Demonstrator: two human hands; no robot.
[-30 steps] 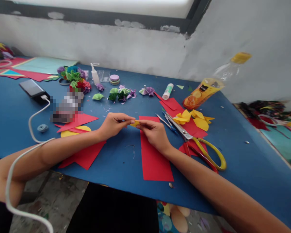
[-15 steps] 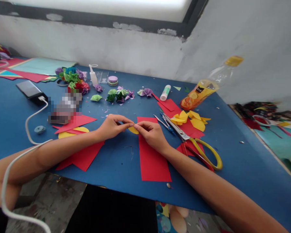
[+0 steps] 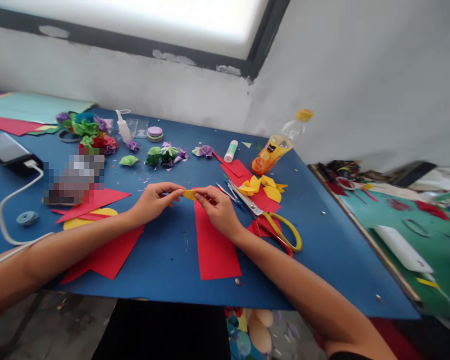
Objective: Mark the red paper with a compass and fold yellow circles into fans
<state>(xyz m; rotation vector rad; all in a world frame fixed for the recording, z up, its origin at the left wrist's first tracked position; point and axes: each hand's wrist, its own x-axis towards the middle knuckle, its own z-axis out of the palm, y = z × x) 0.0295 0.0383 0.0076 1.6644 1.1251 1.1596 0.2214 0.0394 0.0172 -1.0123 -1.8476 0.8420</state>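
My left hand (image 3: 154, 199) and my right hand (image 3: 215, 209) pinch a small yellow paper piece (image 3: 189, 194) between their fingertips, just above the blue table (image 3: 165, 260). Under my right hand lies a long red paper strip (image 3: 214, 247). More folded yellow paper pieces (image 3: 260, 184) rest on red paper to the right, beside yellow-handled scissors (image 3: 270, 220).
Crumpled paper flowers (image 3: 88, 127) and smaller green and purple ones (image 3: 163, 155) lie at the back. A glue bottle (image 3: 124, 131), glue stick (image 3: 231, 150) and juice bottle (image 3: 277, 147) stand nearby. A phone (image 3: 5, 149) on a white cable sits left. A green table (image 3: 408, 235) adjoins right.
The view has swung to the right, so everything sits further left in the picture. Both hands stay together on the yellow piece, working it between the fingertips.
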